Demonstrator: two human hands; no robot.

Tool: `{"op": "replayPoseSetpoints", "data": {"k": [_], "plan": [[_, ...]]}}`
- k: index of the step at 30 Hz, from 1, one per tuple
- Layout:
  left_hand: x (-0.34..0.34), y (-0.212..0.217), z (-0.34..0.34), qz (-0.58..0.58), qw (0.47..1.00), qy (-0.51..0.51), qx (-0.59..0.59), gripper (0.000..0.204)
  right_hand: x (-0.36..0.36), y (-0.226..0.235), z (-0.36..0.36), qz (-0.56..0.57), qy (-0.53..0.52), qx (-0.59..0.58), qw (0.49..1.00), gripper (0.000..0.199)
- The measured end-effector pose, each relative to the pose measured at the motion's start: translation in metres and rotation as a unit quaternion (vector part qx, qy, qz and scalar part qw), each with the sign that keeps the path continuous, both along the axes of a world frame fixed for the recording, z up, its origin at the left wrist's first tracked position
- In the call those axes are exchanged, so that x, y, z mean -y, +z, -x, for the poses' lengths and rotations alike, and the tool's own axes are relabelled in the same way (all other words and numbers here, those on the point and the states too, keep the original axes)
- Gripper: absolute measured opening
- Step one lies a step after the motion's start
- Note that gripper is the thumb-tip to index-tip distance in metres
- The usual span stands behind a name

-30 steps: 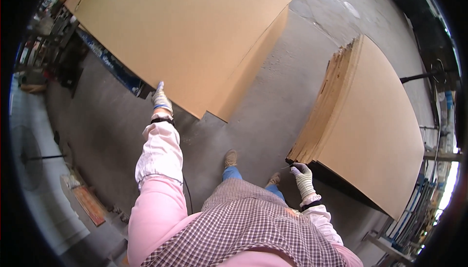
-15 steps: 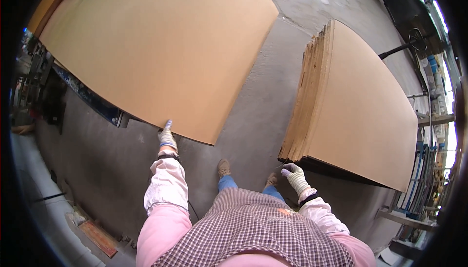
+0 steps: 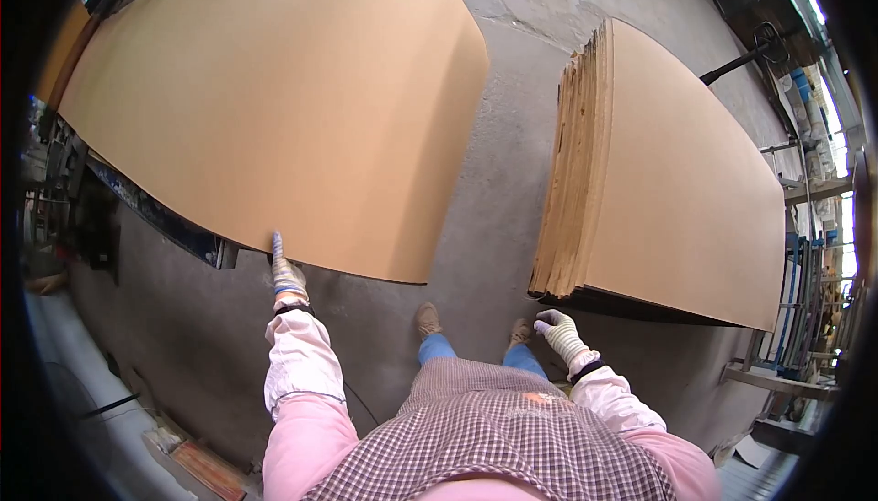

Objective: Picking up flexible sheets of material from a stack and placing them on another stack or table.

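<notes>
A large tan fibreboard sheet (image 3: pixel 274 107) lies flat in front of me on a dark blue-edged frame (image 3: pixel 165 219). My left hand (image 3: pixel 287 274), in a white work glove, reaches forward, one finger stretched out and touching the sheet's near edge. A thick stack of the same tan sheets (image 3: pixel 677 190) stands to my right. My right hand (image 3: pixel 558 331), also gloved, hangs loosely just below the stack's near left corner and holds nothing. Both sleeves are pink, and I wear a checked apron.
Grey concrete floor (image 3: pixel 498 199) runs as a lane between the sheet and the stack, with my shoes (image 3: pixel 426 320) on it. Metal racks and pipes (image 3: pixel 805 226) line the right side. Dark machinery (image 3: pixel 69 190) stands at the left, and an orange flat object (image 3: pixel 210 466) lies low left.
The view has swung so the big sheet and the stack sit more squarely ahead. My left hand stays at the sheet's near edge, and my right hand remains by the stack's corner.
</notes>
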State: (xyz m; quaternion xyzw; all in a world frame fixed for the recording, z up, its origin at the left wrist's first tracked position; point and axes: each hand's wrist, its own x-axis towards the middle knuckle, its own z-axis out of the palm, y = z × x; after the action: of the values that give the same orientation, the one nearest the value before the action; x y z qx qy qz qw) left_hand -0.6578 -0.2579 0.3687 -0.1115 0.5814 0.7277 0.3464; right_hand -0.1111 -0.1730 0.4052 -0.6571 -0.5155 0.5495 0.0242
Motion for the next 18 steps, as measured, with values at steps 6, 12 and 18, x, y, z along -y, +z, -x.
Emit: {"op": "replayPoseSetpoints", "data": {"k": [6,12,18], "plan": [[-0.002,-0.025,-0.004,-0.122,0.988,-0.094,0.031,0.058,0.010,-0.013,0.011,0.003,0.003,-0.003,1.000,0.021],[-0.042,-0.028,-0.042,-0.123,0.982,-0.122,0.071,0.044,0.023,-0.029,0.074,0.132,-0.067,-0.084,0.985,0.027],[-0.112,0.075,-0.064,-0.116,0.988,-0.099,0.009,0.045,0.025,-0.030,0.198,0.420,-0.211,-0.352,0.809,0.084]]}}
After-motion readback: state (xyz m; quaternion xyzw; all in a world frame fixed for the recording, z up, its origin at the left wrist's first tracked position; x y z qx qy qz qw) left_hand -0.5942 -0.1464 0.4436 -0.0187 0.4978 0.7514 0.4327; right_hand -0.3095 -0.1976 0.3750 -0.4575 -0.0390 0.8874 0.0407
